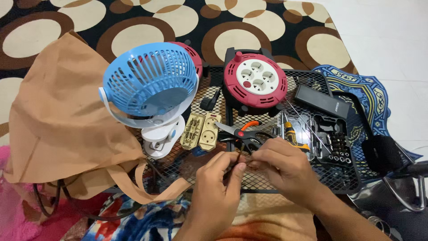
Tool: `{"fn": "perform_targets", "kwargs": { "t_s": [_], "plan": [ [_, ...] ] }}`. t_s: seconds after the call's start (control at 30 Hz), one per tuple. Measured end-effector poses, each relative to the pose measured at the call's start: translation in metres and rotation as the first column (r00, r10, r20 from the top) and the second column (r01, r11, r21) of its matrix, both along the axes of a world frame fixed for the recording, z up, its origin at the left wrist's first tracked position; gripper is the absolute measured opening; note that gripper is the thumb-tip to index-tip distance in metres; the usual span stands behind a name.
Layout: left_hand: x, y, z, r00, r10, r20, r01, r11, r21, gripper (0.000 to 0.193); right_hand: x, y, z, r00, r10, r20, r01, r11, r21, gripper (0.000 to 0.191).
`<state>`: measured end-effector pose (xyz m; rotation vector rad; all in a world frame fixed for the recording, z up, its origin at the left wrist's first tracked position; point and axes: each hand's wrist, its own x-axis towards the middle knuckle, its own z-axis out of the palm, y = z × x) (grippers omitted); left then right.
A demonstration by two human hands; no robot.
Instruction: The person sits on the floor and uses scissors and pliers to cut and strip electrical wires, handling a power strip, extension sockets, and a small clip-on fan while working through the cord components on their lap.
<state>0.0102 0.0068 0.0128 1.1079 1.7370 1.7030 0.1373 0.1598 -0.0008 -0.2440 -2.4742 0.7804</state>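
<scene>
We pinch a thin dark wire (243, 157) between both hands over the black mesh rack (285, 178): left hand (218, 185) and right hand (283, 167) each hold it in a narrow fingertip grip. Just beyond lie scissors (245, 134), a beige socket (201, 131) and a blue fan (149, 85).

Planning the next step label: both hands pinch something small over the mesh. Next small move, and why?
Probably keep pinching and twist the thin wire end between the fingertips. The left hand and right hand meet on a small dark piece, too small to identify, over the mesh. The scissors lie untouched just beyond.
</scene>
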Motion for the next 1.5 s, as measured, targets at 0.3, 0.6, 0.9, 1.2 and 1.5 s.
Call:
{"fn": "perform_targets", "kwargs": {
  "t_s": [0.3, 0.6, 0.9, 1.2, 1.5],
  "plan": [
    [0.001, -0.004, 0.008, 0.997, -0.060, 0.048, 0.069, 0.972, -0.223, 0.012, 0.001, 0.014, -0.002, 0.988, 0.148, -0.042, -0.153, 0.973, -0.176, 0.013],
    [-0.001, -0.003, 0.009, 0.993, -0.106, 0.042, 0.114, 0.959, -0.260, 0.014, 0.004, 0.018, -0.003, 0.990, 0.140, -0.005, -0.139, 0.981, -0.132, 0.013],
    [-0.015, 0.009, -0.025, 0.951, 0.046, -0.305, -0.049, 0.999, -0.002, 0.011, -0.006, 0.027, -0.013, 0.951, -0.034, 0.307, 0.123, 0.954, -0.274, 0.011],
    [-0.032, 0.026, -0.083, 0.939, 0.065, 0.336, -0.062, 0.998, -0.020, 0.013, -0.008, 0.032, -0.018, 0.858, -0.212, 0.469, 0.153, 0.975, 0.161, 0.064],
    [-0.042, 0.034, -0.126, 0.850, 0.029, 0.525, -0.117, 0.984, 0.134, 0.013, 0.003, 0.003, -0.019, 0.851, -0.271, 0.449, 0.176, 0.954, 0.241, 0.073]
  ]
}}
